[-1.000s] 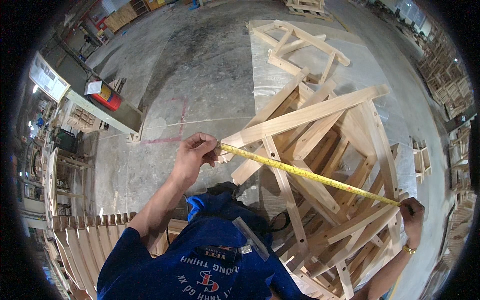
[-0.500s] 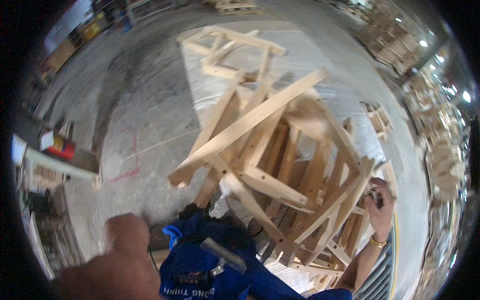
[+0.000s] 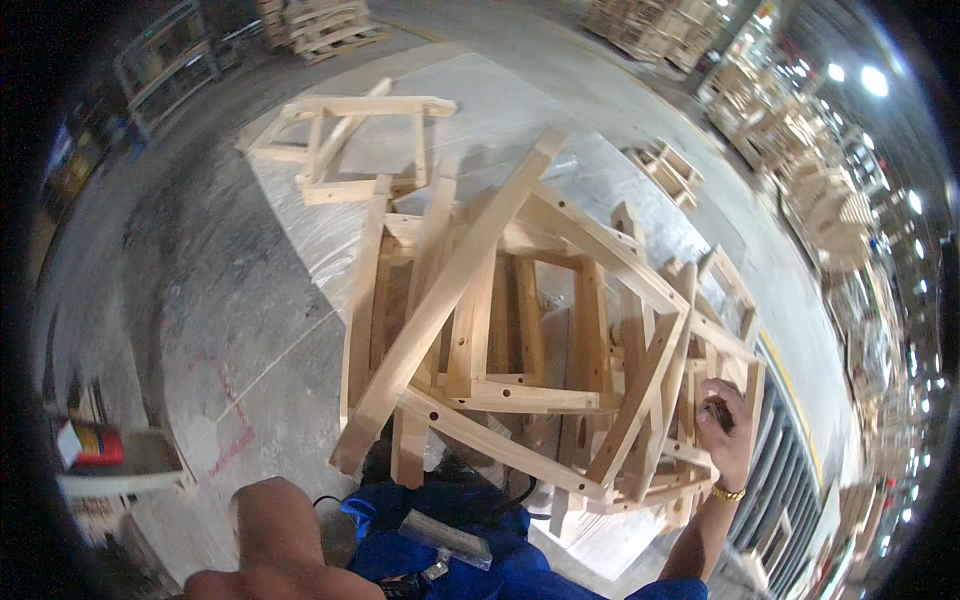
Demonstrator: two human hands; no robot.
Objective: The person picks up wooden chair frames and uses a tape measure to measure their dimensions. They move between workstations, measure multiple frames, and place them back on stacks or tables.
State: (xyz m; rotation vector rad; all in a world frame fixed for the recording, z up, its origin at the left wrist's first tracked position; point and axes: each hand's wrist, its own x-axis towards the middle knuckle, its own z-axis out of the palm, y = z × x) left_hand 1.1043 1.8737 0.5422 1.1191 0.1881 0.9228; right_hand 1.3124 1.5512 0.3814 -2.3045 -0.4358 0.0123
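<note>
R hand (image 3: 727, 428) low rt, curled on dark thing (image 3: 717, 408) nr wood frames' (image 3: 450, 295) edge; L arm (image 3: 278, 528), grip can't tell; floor (image 3: 250, 280) mid-left.

**Stuff you can't really make out from up here**

So my left arm (image 3: 278, 530) is just a rounded lump low down, chopped off by the bottom edge — honestly can't tell hand from wrist. My right hand (image 3: 728, 435) is curled around a small dark thing (image 3: 715, 408) and covers too much of it to say what it is. My blue shirt (image 3: 500, 570) runs out of view too. The wooden frames (image 3: 450, 290) overlap, so loads of their lower parts are hidden. Red thing (image 3: 97, 447) far left? Smeared. Wood stacks (image 3: 830, 220) on the right — too small and fuzzy to pick apart.
</note>
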